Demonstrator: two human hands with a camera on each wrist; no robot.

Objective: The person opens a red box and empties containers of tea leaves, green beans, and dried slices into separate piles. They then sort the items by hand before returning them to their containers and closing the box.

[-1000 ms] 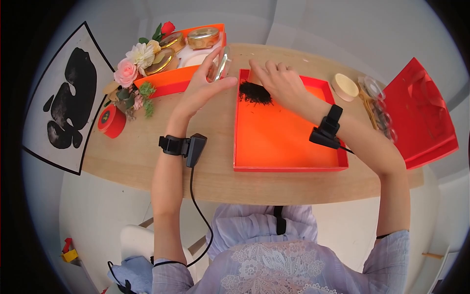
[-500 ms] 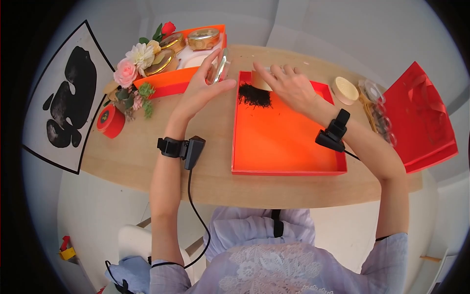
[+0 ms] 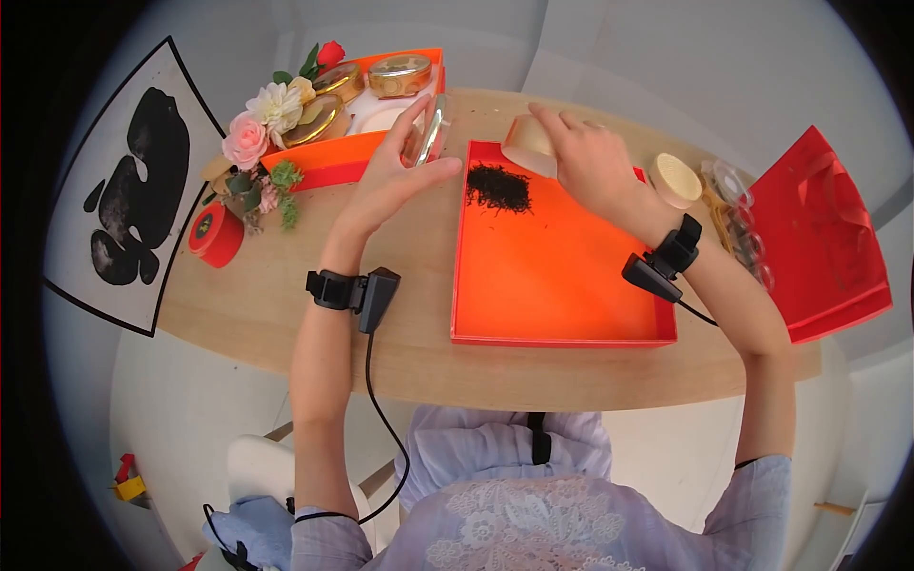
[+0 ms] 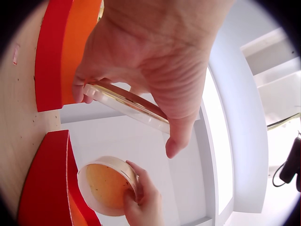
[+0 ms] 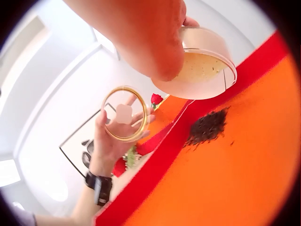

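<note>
The left hand (image 3: 395, 181) grips a clear round lid with a gold rim (image 5: 145, 115) by its edge, between thumb and fingers, left of the red-orange box (image 3: 562, 276). Over the box's back edge, the right hand (image 3: 600, 171) holds a round pale tub (image 3: 530, 145) tilted on its side. In the left wrist view the tub's inside (image 4: 106, 186) shows only a few dark specks. A pile of dark loose shreds (image 3: 499, 187) lies in the box's back left corner, beside and below the tub.
An orange box (image 3: 324, 155) with gold-rimmed tubs and flowers stands back left, a red round tin (image 3: 217, 235) before it. To the right are a pale round piece (image 3: 675, 180), clear lids (image 3: 731, 183) and a red box part (image 3: 819, 238).
The right hand has moved right and slightly back with the tub, away from above the dark pile, and more of the tub shows. The left hand with the lid has hardly moved.
</note>
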